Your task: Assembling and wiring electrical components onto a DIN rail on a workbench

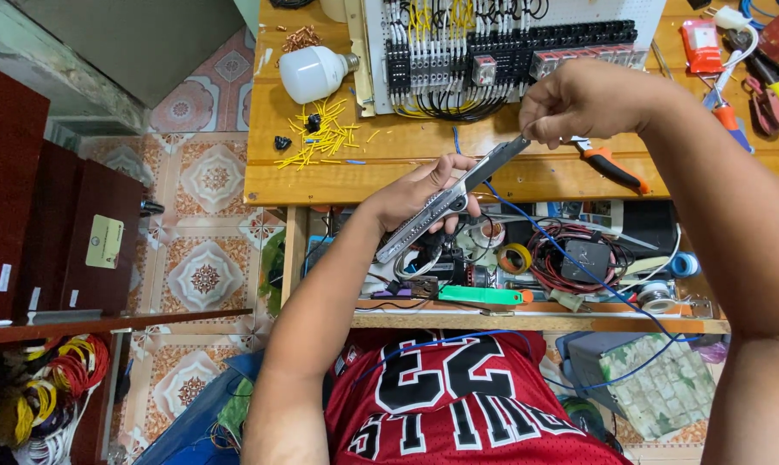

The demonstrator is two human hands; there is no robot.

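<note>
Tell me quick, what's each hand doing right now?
Left hand: closed around the utility knife handle.
Right hand: pinching the knife's tip and a blue wire.

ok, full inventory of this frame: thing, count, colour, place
utility knife: 1, grey, held between both hands
wire: 1, blue, from the knife tip down to the lap
light bulb: 1, white, bench top left
wire offcuts: many, yellow, below the bulb
terminal board: 1, white with black blocks, bench back
pliers: 1, orange handles, under right wrist
tape roll: 1, yellow, lower shelf
left hand: grip on knife body
right hand: pinching the knife tip
</note>
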